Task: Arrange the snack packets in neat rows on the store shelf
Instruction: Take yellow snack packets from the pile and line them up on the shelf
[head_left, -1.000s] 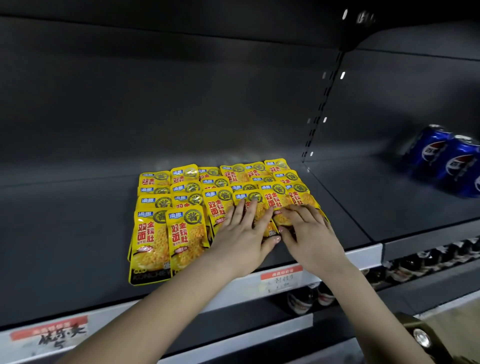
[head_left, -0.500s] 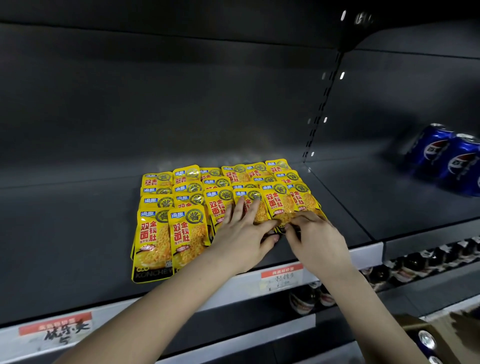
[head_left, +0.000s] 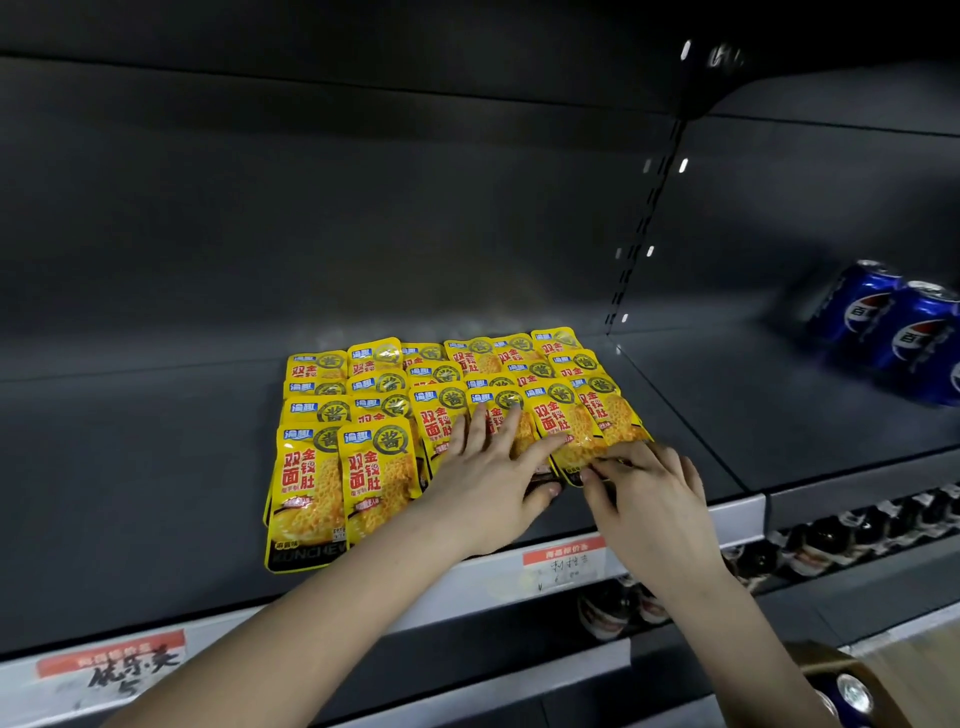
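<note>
Head view shows me yellow packets (head_left: 363, 467) lying flat in overlapping rows on the dark shelf (head_left: 130, 493), toward its right end, with blue cans (head_left: 893, 327) in the next bay, far right. I see the left hand (head_left: 488, 478) resting on the near row, its grip spread with straight fingers on the wrappers. The right hand (head_left: 649, 493) sits just right of it, its grip curled and pinching the near edge of the right-front packet (head_left: 582, 431).

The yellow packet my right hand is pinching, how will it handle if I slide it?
Glossy film: the yellow packet probably slides easily over its neighbours. Thin and flat, it likely flops where the right hand pinches.
</note>
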